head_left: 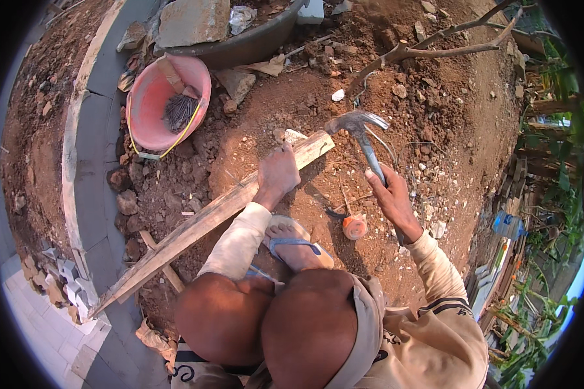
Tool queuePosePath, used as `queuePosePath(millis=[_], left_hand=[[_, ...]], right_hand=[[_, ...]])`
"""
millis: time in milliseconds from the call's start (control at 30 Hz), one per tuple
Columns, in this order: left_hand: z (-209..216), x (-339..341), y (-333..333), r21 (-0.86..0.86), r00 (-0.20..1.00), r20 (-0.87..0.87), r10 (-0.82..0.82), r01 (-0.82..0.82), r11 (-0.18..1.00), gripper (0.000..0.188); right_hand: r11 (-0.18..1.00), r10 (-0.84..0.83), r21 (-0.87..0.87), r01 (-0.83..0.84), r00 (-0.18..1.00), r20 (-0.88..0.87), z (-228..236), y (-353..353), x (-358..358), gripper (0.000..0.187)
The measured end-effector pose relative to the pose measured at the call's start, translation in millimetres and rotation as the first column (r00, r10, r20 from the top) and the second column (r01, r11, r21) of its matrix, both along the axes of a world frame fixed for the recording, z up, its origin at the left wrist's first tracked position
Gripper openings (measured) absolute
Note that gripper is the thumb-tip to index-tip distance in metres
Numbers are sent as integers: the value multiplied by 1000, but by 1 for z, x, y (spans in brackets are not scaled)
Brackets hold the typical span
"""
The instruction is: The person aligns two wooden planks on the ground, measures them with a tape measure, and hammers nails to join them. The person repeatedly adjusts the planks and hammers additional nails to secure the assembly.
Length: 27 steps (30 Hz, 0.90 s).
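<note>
My left hand is closed round a long wooden plank, near its upper end; whether a nail is also in the fingers I cannot make out. The plank slants from the lower left up to the middle, over a shorter piece of wood. In my right hand is a claw hammer, gripped by its handle. Its head hangs beside the plank's upper end. A pink bucket with a yellow handle lies tilted at the left, with a heap of nails inside.
By my sandalled foot, a small round orange object lies on the brown soil. A dark basin with a stone slab stands at the top. A bare branch crosses the upper right. Grey kerb blocks run along the left.
</note>
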<state>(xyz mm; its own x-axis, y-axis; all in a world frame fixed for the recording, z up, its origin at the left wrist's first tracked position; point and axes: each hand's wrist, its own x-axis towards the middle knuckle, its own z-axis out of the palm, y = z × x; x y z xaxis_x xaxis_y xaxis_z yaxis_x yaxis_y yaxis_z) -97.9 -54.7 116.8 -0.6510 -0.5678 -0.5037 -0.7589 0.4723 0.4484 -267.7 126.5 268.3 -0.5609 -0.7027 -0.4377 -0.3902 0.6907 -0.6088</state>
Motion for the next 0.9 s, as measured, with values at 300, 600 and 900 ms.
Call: queuePosePath(millis=[300, 600, 900], left_hand=[[-1, 4, 2, 24, 999, -44, 23, -22, 999, 54], [3, 6, 3, 36, 1000, -15, 15, -14, 999, 62], [-6, 6, 3, 6, 997, -69, 25, -24, 1000, 72]], right_hand=[[907, -21, -419, -48, 987, -159, 43, 26, 21, 35], [972, 149, -140, -190, 954, -260, 48, 12, 38, 33], [931, 202, -175, -320, 851, -486, 7, 21, 44, 43]])
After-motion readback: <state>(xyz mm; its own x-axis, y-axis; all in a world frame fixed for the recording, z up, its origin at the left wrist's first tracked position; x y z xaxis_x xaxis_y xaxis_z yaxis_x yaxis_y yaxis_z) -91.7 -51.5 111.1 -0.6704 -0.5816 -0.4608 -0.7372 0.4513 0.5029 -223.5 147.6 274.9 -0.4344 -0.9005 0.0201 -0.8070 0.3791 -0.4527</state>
